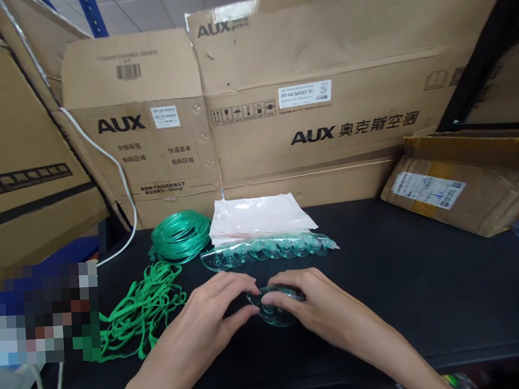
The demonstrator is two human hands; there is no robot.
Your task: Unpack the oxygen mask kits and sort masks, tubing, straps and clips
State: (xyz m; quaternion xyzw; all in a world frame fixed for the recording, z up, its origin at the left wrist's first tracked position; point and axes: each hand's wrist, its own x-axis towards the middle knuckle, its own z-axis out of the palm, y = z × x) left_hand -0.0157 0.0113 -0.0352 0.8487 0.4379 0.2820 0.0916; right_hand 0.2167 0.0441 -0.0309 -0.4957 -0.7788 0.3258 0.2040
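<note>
Low over the black table, a clear green-tinted plastic oxygen mask (277,318) is between my hands. My left hand (215,304) has its fingertips and thumb on the mask's left edge, one above and one below. Around the mask's top and right side curls my right hand (302,297), its thumb across the front; part of the mask is hidden under it. Just behind lies a row of overlapping clear green masks (271,249). To the left are a coil of green tubing (181,236) and a tangled heap of green elastic straps (139,308).
White sheets or bags (260,215) lie behind the mask row. Large cardboard panels (257,148) wall off the table's back. At right rests a taped cardboard box (455,190). A white cable (121,172) hangs at left, near a blurred-out patch.
</note>
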